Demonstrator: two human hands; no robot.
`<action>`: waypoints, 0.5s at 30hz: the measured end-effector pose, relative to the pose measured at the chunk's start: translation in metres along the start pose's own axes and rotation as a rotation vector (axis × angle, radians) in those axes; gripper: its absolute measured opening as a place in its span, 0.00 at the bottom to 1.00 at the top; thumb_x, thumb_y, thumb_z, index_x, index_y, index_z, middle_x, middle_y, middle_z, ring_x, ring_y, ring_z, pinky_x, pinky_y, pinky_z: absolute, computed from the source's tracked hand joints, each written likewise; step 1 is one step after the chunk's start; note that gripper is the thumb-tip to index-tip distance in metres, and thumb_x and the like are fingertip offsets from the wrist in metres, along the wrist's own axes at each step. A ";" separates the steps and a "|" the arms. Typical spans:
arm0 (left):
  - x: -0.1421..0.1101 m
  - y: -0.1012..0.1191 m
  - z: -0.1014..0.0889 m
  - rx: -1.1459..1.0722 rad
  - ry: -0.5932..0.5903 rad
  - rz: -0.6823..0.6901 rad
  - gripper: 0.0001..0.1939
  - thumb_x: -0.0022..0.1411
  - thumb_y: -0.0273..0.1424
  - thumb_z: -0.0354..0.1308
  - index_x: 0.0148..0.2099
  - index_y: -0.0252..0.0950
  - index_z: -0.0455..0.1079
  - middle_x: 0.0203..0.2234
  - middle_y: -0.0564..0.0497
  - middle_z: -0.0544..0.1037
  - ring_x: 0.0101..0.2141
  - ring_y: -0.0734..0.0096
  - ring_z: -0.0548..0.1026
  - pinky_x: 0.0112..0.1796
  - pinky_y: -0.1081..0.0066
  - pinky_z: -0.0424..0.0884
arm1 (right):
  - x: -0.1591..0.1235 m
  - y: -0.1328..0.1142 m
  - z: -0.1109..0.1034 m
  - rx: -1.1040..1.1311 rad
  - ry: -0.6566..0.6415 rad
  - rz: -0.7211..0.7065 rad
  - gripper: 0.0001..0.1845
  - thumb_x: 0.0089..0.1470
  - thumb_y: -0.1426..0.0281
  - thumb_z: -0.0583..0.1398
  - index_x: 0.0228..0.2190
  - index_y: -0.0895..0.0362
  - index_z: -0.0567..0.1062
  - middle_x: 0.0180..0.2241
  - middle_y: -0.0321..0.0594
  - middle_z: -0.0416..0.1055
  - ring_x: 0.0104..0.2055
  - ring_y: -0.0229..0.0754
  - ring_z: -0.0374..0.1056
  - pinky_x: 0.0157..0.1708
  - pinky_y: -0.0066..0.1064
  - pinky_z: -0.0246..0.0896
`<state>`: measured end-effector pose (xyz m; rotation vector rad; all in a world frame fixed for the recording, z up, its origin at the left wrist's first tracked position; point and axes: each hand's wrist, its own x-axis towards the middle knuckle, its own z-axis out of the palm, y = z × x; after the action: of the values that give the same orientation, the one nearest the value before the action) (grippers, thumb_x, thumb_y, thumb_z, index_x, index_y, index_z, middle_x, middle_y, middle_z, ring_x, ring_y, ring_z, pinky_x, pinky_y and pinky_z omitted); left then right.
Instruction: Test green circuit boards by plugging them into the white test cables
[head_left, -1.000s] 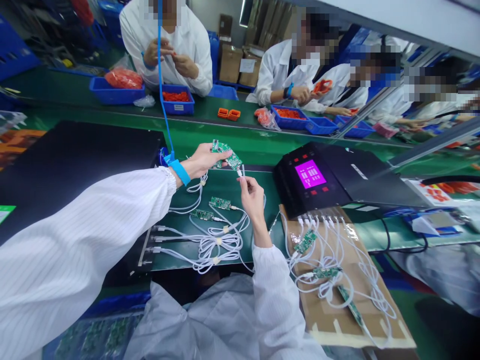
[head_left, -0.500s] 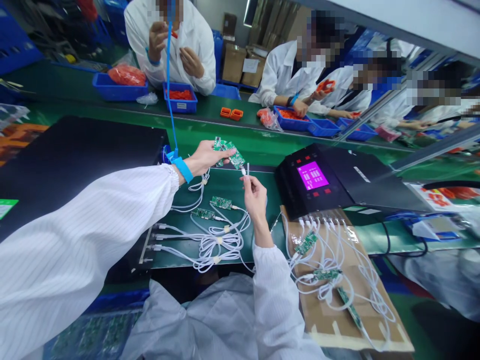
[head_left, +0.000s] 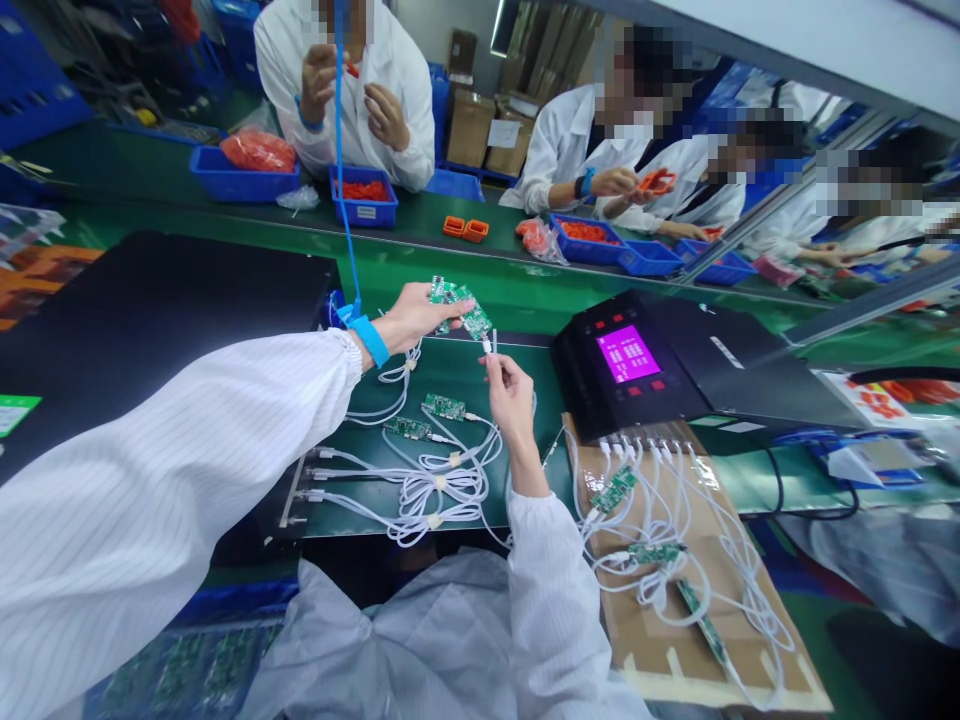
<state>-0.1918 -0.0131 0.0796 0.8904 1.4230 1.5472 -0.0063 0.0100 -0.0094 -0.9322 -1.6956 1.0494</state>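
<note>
My left hand (head_left: 417, 314) is raised over the green mat (head_left: 450, 370) and grips a small stack of green circuit boards (head_left: 459, 305). A blue wrist strap (head_left: 369, 340) with a blue coiled cord circles that wrist. Just below the boards, my right hand (head_left: 508, 392) pinches the white plug of a cable (head_left: 487, 346), its tip touching the lower edge of the boards. Two more green boards (head_left: 442, 406) lie on the mat, joined to white cables (head_left: 435, 485).
A black tester with a magenta screen (head_left: 628, 354) stands at right, white cables running from it onto a cardboard sheet (head_left: 720, 560) with several boards. A large black box (head_left: 150, 300) sits at left. Across the green conveyor (head_left: 420, 235), people in white coats handle orange parts over blue bins (head_left: 363, 198).
My hands have hardly moved; the plug stays at the boards' lower edge. The view has shifted slightly, and the people opposite have moved their hands.
</note>
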 end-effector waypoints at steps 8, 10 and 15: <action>0.000 -0.004 0.000 0.050 0.001 0.001 0.10 0.56 0.23 0.73 0.27 0.30 0.75 0.24 0.48 0.79 0.26 0.74 0.75 0.34 0.69 0.73 | -0.001 0.005 -0.005 0.002 -0.110 0.004 0.27 0.61 0.45 0.59 0.36 0.56 0.81 0.37 0.43 0.79 0.34 0.43 0.69 0.38 0.34 0.64; -0.001 -0.003 0.000 0.064 -0.002 -0.003 0.09 0.57 0.23 0.73 0.28 0.30 0.75 0.25 0.48 0.80 0.26 0.74 0.76 0.33 0.69 0.73 | -0.001 0.006 -0.005 0.001 -0.108 0.002 0.27 0.61 0.45 0.59 0.35 0.56 0.81 0.36 0.43 0.79 0.34 0.43 0.68 0.38 0.35 0.64; -0.008 0.004 0.003 0.129 0.000 -0.011 0.10 0.57 0.22 0.72 0.27 0.29 0.75 0.23 0.48 0.79 0.25 0.74 0.74 0.29 0.72 0.69 | -0.002 0.008 -0.003 0.015 -0.077 0.000 0.26 0.61 0.46 0.59 0.36 0.57 0.81 0.37 0.43 0.79 0.37 0.44 0.70 0.41 0.36 0.65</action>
<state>-0.1861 -0.0194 0.0838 0.9569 1.5392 1.4598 -0.0019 0.0115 -0.0168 -0.8928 -1.7479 1.1090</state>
